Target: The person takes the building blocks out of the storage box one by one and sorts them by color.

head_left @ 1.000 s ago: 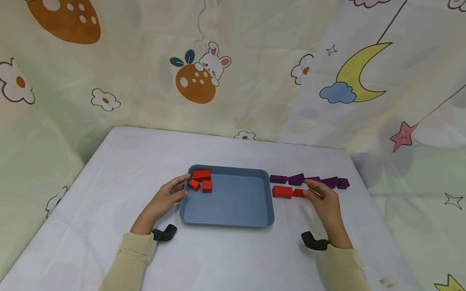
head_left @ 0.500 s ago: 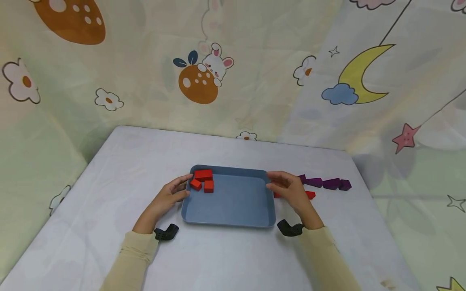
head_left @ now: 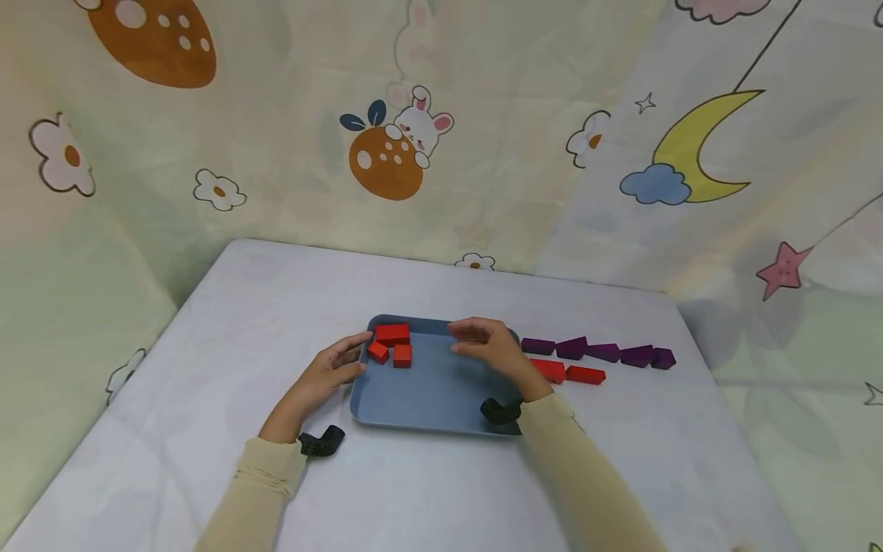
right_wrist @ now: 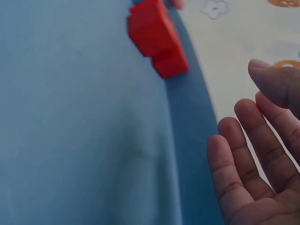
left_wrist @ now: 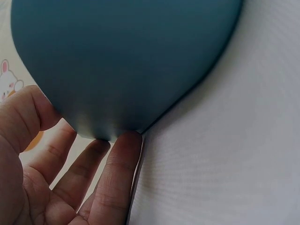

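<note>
A blue-grey tray [head_left: 428, 399] lies on the white table. Several red blocks [head_left: 392, 334] sit in its far left corner. My left hand [head_left: 324, 379] rests its fingertips and thumb against the tray's left side; in the left wrist view those fingers [left_wrist: 117, 173] are fairly straight along the edge. Above the right half of the tray hovers my right hand [head_left: 493, 345], with nothing held. The right wrist view shows its fingers [right_wrist: 262, 136] loosely extended, apart from the red blocks [right_wrist: 157, 37].
To the right of the tray lies a row of several purple blocks [head_left: 570, 349]. In front of that row are two red blocks [head_left: 585, 376], one partly behind the right wrist. A patterned cloth [head_left: 510, 176] hangs behind the table.
My right hand has moved left from the red and purple blocks, past the tray's right rim, to over the tray. The left hand stays at the tray's left side.
</note>
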{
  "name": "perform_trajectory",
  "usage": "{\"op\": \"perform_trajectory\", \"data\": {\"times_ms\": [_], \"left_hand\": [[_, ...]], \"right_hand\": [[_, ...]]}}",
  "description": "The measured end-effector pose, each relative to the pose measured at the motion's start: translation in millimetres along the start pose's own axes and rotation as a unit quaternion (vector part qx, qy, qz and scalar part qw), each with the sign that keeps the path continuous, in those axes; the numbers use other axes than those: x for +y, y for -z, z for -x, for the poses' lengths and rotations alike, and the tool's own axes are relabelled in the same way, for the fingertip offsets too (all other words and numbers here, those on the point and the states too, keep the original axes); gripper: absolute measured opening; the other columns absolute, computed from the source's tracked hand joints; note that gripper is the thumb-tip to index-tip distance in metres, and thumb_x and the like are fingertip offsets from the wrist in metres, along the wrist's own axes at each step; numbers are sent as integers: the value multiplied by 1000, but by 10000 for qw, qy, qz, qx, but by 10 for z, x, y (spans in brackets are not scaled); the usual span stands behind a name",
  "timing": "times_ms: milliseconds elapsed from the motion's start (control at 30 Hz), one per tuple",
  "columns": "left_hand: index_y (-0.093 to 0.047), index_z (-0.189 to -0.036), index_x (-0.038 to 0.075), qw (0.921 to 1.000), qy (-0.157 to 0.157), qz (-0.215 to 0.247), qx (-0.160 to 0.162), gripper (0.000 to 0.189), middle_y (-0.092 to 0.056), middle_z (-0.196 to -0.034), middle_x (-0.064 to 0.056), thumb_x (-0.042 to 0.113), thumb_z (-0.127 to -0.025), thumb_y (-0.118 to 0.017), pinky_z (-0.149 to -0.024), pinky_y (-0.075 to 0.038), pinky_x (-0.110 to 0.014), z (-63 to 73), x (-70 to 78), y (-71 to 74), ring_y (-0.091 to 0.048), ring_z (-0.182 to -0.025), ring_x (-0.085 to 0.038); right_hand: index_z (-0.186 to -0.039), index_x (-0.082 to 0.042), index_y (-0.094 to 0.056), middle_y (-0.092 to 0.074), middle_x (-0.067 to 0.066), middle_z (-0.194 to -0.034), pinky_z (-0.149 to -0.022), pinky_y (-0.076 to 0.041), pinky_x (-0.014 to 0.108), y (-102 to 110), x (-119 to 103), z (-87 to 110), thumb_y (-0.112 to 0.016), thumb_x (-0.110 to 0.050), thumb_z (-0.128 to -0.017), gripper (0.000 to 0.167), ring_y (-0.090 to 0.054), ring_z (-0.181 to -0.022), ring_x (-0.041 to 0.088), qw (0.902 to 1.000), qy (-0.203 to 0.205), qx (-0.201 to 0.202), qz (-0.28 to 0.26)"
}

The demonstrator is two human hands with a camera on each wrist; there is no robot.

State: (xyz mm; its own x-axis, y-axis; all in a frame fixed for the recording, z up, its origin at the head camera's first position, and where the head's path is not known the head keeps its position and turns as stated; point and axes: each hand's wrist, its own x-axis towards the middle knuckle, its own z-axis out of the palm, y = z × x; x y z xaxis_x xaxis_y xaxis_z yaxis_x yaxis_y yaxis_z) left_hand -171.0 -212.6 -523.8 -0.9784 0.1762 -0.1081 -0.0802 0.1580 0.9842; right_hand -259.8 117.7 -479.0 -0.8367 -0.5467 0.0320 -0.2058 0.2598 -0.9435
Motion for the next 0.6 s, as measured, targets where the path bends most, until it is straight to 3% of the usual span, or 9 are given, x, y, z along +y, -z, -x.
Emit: {"op": "perform_trajectory", "data": {"times_ms": [333,600], "left_hand": [[-43,-165,5,10000,-4,-22,40,63,-35,-171,-27,8,-106,-65,-119,-40,-65,0,-10,1,-33,-156,-52],[-44,-165,7,10000,-2,-44,60,63,-35,-171,-26,9,-106,-65,-119,-40,-64,-2,-18,7,-34,-156,-52]], "right_hand": [[-136,12,-66,-68,29,-138,-105,-57,39,-377,26,-267,-75,6,-97,40,-67,-127,42,9980,-174,-525,-305],[-129,9,-72,-73,22,-131,-99,-59,32,-590,51,-358,-86,6,-88,43,-71,-115,29,9981,-414,-460,30]]}}
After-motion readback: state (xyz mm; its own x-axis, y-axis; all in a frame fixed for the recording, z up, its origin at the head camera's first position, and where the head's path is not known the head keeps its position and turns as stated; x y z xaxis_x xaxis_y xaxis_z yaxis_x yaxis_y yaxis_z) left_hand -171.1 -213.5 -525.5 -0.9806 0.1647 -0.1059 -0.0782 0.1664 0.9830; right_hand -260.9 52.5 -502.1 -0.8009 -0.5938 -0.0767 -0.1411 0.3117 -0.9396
